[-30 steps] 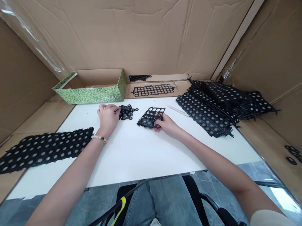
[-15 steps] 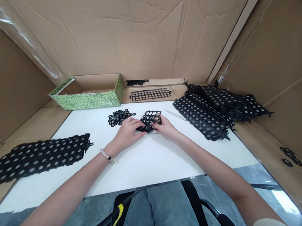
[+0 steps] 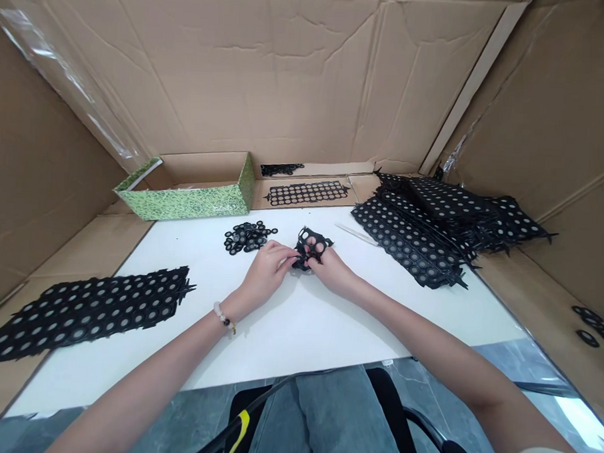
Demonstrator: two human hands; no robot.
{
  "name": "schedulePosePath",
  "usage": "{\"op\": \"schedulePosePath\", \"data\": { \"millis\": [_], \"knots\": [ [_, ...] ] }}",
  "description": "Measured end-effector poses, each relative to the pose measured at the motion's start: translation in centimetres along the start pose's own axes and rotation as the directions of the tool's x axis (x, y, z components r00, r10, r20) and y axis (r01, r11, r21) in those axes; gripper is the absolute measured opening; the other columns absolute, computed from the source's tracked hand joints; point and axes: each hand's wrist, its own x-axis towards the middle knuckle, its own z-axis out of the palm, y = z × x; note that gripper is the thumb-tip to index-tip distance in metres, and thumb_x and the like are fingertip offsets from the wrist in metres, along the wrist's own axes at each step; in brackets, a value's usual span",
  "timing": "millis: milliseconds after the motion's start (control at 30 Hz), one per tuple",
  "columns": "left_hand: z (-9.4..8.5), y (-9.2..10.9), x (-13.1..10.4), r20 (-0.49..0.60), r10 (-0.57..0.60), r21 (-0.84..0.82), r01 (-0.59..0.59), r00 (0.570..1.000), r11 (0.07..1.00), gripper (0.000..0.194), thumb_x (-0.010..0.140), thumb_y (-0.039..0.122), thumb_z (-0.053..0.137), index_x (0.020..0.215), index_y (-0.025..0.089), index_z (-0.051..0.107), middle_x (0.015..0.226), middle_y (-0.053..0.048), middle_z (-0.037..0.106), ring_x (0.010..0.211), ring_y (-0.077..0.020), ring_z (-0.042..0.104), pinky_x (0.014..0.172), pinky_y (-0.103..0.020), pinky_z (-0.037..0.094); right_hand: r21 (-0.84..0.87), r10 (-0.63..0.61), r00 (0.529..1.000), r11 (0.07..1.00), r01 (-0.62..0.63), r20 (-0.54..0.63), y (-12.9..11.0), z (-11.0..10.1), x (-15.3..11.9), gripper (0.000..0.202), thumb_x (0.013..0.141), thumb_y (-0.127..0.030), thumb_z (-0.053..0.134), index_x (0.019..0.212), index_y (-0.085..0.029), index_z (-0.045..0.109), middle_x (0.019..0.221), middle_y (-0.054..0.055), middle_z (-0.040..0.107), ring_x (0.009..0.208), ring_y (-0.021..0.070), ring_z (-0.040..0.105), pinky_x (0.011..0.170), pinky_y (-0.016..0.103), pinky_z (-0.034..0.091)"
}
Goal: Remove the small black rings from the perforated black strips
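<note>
A crumpled black rubber sheet (image 3: 301,238) full of round holes is bunched up between my two hands over the middle of the white table. My right hand (image 3: 334,273) is closed around its right side, some fingers showing through the holes. With thumb and fingers pressed together, my left hand (image 3: 266,273) pinches the sheet's left edge; the exact part between its fingertips is hidden. Just beyond my left hand lies a loose pile of small black rubber rings (image 3: 245,237). White tweezers (image 3: 358,234) rest to the right of the sheet.
Stacked black dotted sheets (image 3: 422,225) lie at the back right, another stack (image 3: 93,307) at the left. Behind stand a green open box (image 3: 193,202) and a flat holed sheet (image 3: 307,193). Several rings (image 3: 588,338) lie far right. Cardboard walls (image 3: 289,72) enclose the white table (image 3: 297,333).
The holed sheet has been gathered into a tighter bunch, and my left fingers have closed from a looser spread into a pinch on it. The whole view has shifted slightly.
</note>
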Motion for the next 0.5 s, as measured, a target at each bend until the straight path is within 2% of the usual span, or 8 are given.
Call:
{"op": "schedulePosePath", "data": {
  "millis": [133, 233, 367, 433, 500],
  "knots": [
    [-0.6, -1.1, 0.6, -0.097, -0.112, -0.048, 0.107, 0.989, 0.993, 0.02, 0.091, 0.034, 0.06, 0.094, 0.024, 0.077, 0.093, -0.007, 0.077, 0.096, -0.0269, 0.061, 0.086, -0.043, 0.049, 0.055, 0.045, 0.996, 0.998, -0.041, -0.076, 0.4, 0.1, 0.3, 0.015, 0.075, -0.018, 0.048, 0.089, -0.023, 0.049, 0.089, -0.001, 0.059, 0.079, 0.0163, 0.063, 0.077, 0.03, 0.049],
    [-0.5, -1.5, 1.0, -0.129, -0.155, -0.078, 0.145, 0.979, 0.986, 0.02, 0.089, 0.036, 0.062, 0.091, 0.024, 0.078, 0.092, -0.008, 0.077, 0.098, -0.0277, 0.061, 0.085, -0.043, 0.049, 0.093, 0.063, 0.992, 0.994, -0.052, -0.113, 0.4, 0.3, 0.4, 0.017, 0.075, -0.02, 0.048, 0.091, -0.024, 0.048, 0.091, -0.001, 0.059, 0.082, 0.0164, 0.063, 0.08, 0.03, 0.048],
    [-0.5, -2.4, 1.6, -0.166, -0.263, -0.251, 0.217, 0.95, 0.943, 0.023, 0.084, 0.041, 0.065, 0.09, 0.022, 0.077, 0.096, -0.008, 0.076, 0.096, -0.0259, 0.064, 0.081, -0.038, 0.05, 0.101, 0.048, 0.986, 0.994, -0.032, -0.16, 0.1, 0.5, 0.4, 0.02, 0.072, -0.021, 0.048, 0.092, -0.024, 0.047, 0.086, -0.002, 0.054, 0.081, 0.0155, 0.056, 0.073, 0.027, 0.046],
    [-1.2, -3.6, 1.9, -0.25, -0.378, -0.383, 0.267, 0.891, 0.884, 0.028, 0.084, 0.043, 0.063, 0.092, 0.02, 0.075, 0.095, -0.008, 0.076, 0.091, -0.0243, 0.066, 0.079, -0.036, 0.05, 0.097, 0.061, 0.982, 0.994, -0.044, -0.177, 0.1, 0.3, 0.3, 0.021, 0.071, -0.022, 0.047, 0.092, -0.024, 0.046, 0.085, -0.002, 0.053, 0.076, 0.0142, 0.051, 0.067, 0.025, 0.043],
    [-2.4, -5.5, 2.1, -0.408, -0.49, -0.446, 0.3, 0.77, 0.843, 0.032, 0.087, 0.044, 0.056, 0.097, 0.018, 0.073, 0.094, -0.009, 0.076, 0.09, -0.0238, 0.066, 0.079, -0.036, 0.05, 0.106, 0.089, 0.976, 0.992, -0.069, -0.198, 0.1, -0.1, 0.3, 0.021, 0.071, -0.023, 0.046, 0.092, -0.024, 0.047, 0.083, -0.002, 0.053, 0.071, 0.0132, 0.048, 0.062, 0.024, 0.04]
  ]
}}
